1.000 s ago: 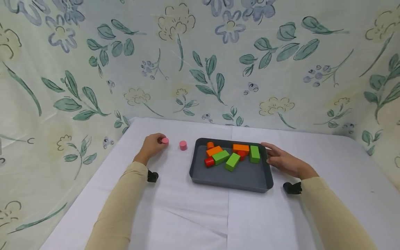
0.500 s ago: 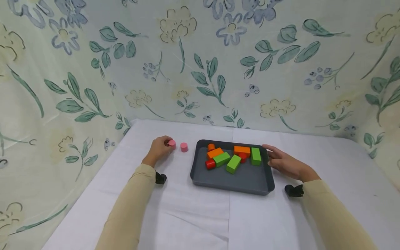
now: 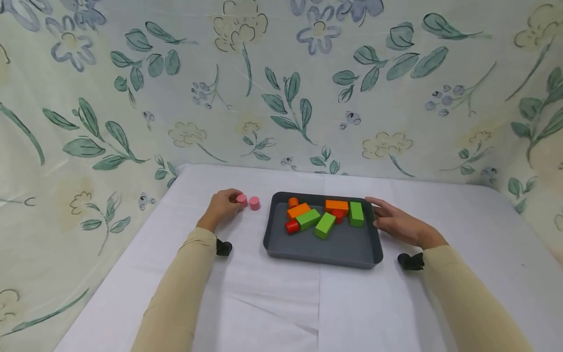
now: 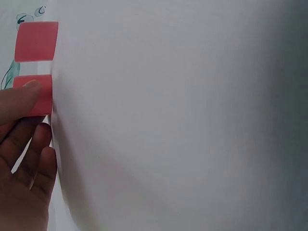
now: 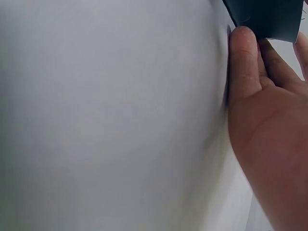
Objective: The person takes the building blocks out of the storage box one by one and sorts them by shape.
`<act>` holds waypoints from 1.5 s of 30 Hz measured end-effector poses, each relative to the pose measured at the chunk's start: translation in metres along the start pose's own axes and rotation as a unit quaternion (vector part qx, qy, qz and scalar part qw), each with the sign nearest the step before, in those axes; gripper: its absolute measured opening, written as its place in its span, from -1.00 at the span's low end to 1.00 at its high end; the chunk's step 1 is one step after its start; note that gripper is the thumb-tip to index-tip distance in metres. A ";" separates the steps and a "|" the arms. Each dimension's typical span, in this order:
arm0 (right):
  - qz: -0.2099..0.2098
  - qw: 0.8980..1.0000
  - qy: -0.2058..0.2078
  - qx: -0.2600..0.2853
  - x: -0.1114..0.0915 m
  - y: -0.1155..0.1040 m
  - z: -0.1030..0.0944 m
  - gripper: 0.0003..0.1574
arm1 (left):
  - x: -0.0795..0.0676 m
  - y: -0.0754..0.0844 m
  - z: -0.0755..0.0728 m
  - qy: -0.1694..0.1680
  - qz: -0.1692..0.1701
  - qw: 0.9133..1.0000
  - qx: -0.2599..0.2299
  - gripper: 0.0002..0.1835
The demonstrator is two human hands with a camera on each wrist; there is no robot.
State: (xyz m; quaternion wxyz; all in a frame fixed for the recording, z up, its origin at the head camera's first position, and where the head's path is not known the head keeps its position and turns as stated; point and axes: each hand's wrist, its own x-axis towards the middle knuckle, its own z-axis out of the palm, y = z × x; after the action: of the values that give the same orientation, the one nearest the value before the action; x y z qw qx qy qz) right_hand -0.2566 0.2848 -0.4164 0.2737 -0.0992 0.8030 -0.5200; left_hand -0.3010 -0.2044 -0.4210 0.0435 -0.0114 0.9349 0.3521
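Note:
My left hand pinches a small pink cylinder block at the left of the white-covered table. In the left wrist view the thumb lies on the block's side, with the other fingers loosely bent below. A second pink cylinder stands just to the right, a narrow gap between the two. At the tray's right wall my right hand rests with fingers extended. The right wrist view has its thumb against the lower edge of the dark grey tray.
Inside the tray lie green blocks, orange blocks, an orange cylinder and red cylinders, mostly toward its far side. Behind the table hangs a floral cloth.
My left hand has carried the pink cylinder rightward, close up to the second one. My right hand has stayed at the tray's right side, and the tray's contents look the same.

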 end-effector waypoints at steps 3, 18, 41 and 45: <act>-0.001 1.000 -0.002 -0.004 0.001 -0.003 0.001 0.03 | -0.002 -0.001 -0.003 -0.002 -0.002 1.000 -0.001 -0.51; -0.006 1.000 0.000 0.006 0.004 -0.007 0.000 0.05 | -0.003 -0.001 -0.011 -0.010 -0.008 1.000 -0.008 -0.50; -0.003 1.000 0.004 0.005 0.001 -0.001 0.001 0.05 | -0.004 0.048 -0.068 -0.034 0.096 0.984 0.148 -0.47; 0.002 1.000 0.004 0.009 0.000 0.000 0.001 0.06 | -0.012 0.076 -0.064 -0.051 0.151 0.964 0.214 -0.58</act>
State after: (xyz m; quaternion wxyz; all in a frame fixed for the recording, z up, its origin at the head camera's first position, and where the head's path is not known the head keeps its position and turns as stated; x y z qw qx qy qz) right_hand -0.2557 0.2843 -0.4168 0.2724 -0.0927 0.7999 -0.5266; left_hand -0.2981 -0.1897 -0.3219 0.0386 0.1572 0.9759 0.1464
